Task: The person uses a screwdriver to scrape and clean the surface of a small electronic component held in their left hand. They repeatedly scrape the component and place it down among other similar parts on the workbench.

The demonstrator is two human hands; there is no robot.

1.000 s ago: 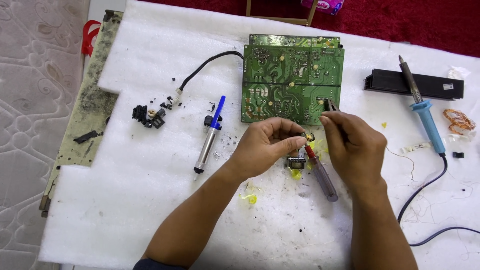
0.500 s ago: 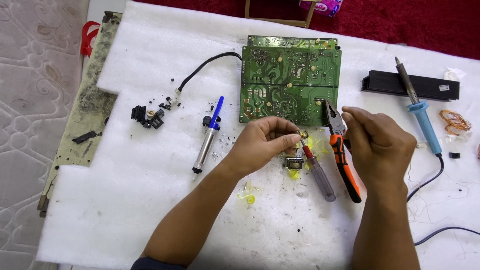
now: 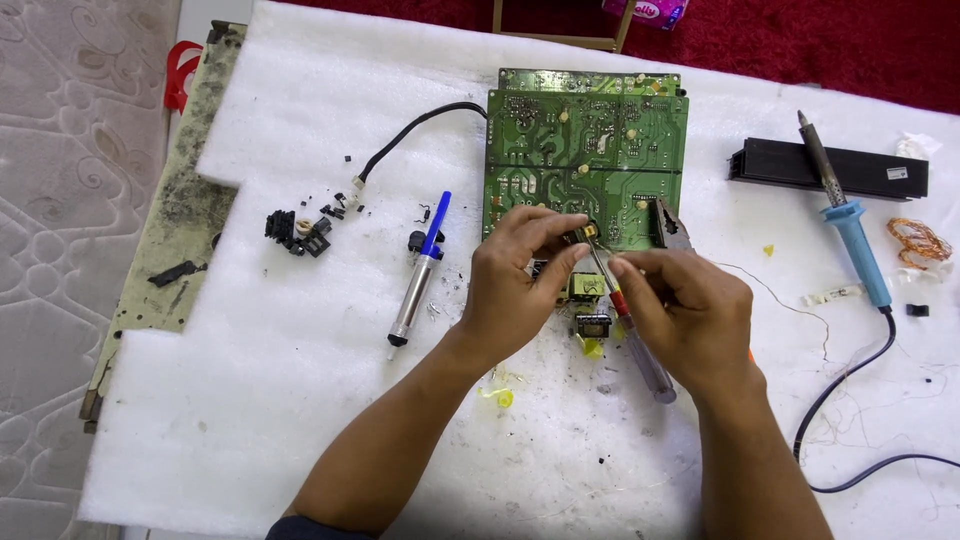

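Observation:
My left hand (image 3: 520, 290) pinches a small yellow-and-black transformer (image 3: 588, 292) just below the green circuit board (image 3: 585, 150). A second small black-and-yellow part (image 3: 592, 325) lies right under it. Facing it, my right hand (image 3: 690, 315) is closed around pliers; their metal jaws (image 3: 672, 225) stick out above the knuckles and a bit of orange handle shows behind the wrist. The right fingertips meet the left ones at the shaft of a screwdriver (image 3: 640, 355) with a red and clear handle, which lies slanted on the foam.
A white foam sheet (image 3: 250, 400) covers the work surface. On it lie a desoldering pump (image 3: 420, 275), black loose parts (image 3: 300, 230), a blue-handled soldering iron (image 3: 855, 250) with its cord, a black bar (image 3: 830, 170), a copper wire coil (image 3: 915, 240) and yellow scraps (image 3: 500, 395). A dirty board strip (image 3: 185, 220) lies left.
My right hand lifted away to the right with the orange-handled pliers showing, then came back left to meet the left hand. The left hand has stayed on the transformer.

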